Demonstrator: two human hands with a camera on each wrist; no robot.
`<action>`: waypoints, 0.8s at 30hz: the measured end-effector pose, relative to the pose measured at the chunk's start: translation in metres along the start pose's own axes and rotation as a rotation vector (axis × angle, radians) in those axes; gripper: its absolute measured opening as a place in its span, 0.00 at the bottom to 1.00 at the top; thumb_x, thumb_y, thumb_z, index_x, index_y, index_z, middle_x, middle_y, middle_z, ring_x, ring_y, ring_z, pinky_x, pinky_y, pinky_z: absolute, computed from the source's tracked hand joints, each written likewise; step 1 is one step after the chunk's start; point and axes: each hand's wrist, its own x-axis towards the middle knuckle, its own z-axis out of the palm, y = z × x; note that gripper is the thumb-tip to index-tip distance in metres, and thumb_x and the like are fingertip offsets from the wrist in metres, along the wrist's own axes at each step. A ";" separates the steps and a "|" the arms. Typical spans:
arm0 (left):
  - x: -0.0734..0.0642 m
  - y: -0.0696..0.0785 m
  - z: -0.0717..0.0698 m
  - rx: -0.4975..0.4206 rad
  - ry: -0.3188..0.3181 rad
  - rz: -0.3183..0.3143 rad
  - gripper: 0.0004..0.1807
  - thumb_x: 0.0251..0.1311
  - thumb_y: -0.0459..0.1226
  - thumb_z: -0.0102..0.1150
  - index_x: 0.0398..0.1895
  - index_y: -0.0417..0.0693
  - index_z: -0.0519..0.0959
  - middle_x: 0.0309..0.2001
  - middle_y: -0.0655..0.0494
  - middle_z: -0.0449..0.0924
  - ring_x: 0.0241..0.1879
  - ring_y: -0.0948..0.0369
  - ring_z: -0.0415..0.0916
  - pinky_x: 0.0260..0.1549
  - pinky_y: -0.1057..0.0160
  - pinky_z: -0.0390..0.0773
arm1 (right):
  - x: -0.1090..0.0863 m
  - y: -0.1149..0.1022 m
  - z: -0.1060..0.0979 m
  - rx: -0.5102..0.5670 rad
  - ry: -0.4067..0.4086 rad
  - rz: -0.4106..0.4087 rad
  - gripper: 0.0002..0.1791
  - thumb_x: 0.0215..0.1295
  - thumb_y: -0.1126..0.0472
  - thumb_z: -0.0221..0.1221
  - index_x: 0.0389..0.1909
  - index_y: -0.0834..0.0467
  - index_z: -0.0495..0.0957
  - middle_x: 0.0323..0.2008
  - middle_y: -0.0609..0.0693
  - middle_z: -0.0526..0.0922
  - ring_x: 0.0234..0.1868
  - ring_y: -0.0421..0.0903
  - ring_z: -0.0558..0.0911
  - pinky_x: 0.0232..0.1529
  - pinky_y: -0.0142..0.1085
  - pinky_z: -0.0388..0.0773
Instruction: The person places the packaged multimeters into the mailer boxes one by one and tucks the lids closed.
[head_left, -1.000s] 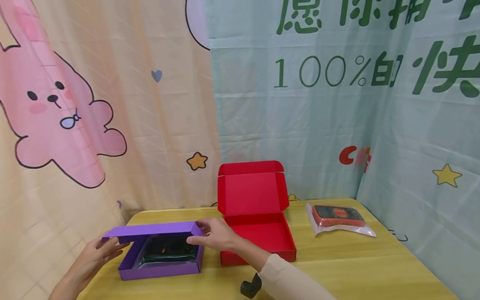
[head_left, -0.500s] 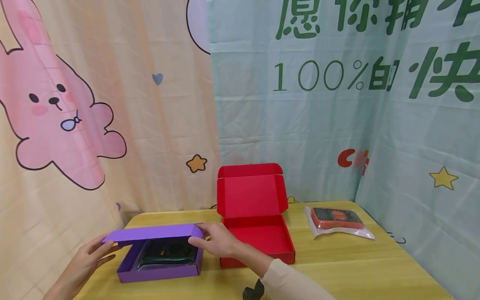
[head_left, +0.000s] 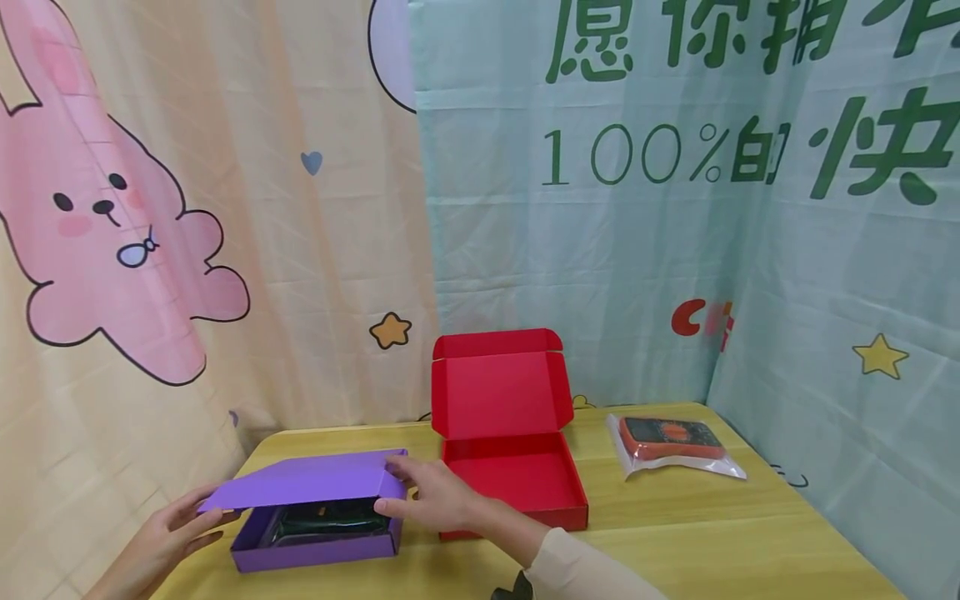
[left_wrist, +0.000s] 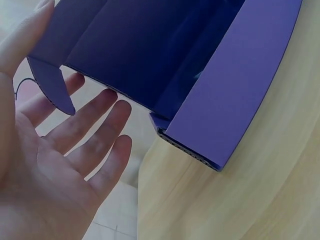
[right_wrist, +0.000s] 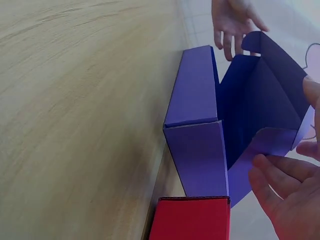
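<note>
A purple cardboard box (head_left: 315,550) stands at the table's left, its lid (head_left: 300,483) tilted over the tray with a gap at the front. Inside lies a dark item in clear plastic wrap (head_left: 326,521), partly hidden by the lid. My left hand (left_wrist: 70,150) is at the lid's left front corner, its fingers extended beside the side flap (left_wrist: 47,82) and thumb along the front. At the right front corner, my right hand (right_wrist: 295,195) holds the lid, fingers against the outer side flap (right_wrist: 265,145) and thumb over the front edge.
Beside the purple box stands a red box (head_left: 513,475) with its lid raised. A red and black multimeter in a clear bag (head_left: 675,442) lies at the back right. Near the front edge a black object (head_left: 513,588) is partly cut off. Printed curtains hang behind the table.
The purple lid has come down, its front edge dropping over the dark item and narrowing the gap. Both hands have moved down with it. The head view has shifted slightly.
</note>
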 end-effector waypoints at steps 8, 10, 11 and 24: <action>-0.009 0.000 0.000 0.175 0.043 -0.063 0.32 0.79 0.25 0.41 0.65 0.77 0.77 0.58 0.73 0.80 0.54 0.68 0.80 0.48 0.65 0.83 | -0.005 0.003 0.007 -0.138 -0.029 -0.041 0.36 0.70 0.41 0.62 0.73 0.53 0.71 0.56 0.40 0.81 0.53 0.31 0.78 0.46 0.26 0.78; -0.012 -0.001 0.000 0.166 0.036 -0.069 0.32 0.79 0.25 0.42 0.66 0.75 0.77 0.60 0.75 0.79 0.55 0.69 0.79 0.49 0.65 0.82 | -0.006 0.005 0.009 -0.150 -0.031 -0.057 0.35 0.71 0.41 0.62 0.73 0.54 0.72 0.56 0.39 0.81 0.53 0.31 0.78 0.45 0.25 0.78; -0.013 -0.002 0.000 0.152 0.026 -0.066 0.32 0.78 0.25 0.42 0.66 0.75 0.77 0.61 0.76 0.78 0.56 0.70 0.78 0.49 0.64 0.82 | -0.006 0.005 0.010 -0.150 -0.034 -0.064 0.35 0.71 0.42 0.63 0.73 0.54 0.72 0.56 0.40 0.81 0.53 0.31 0.78 0.45 0.25 0.78; -0.016 -0.020 0.000 0.152 -0.014 0.039 0.32 0.74 0.19 0.44 0.70 0.58 0.76 0.62 0.73 0.77 0.58 0.72 0.75 0.49 0.68 0.81 | -0.011 0.011 0.012 -0.241 -0.068 -0.135 0.35 0.72 0.42 0.62 0.72 0.58 0.72 0.59 0.42 0.81 0.53 0.29 0.76 0.48 0.22 0.75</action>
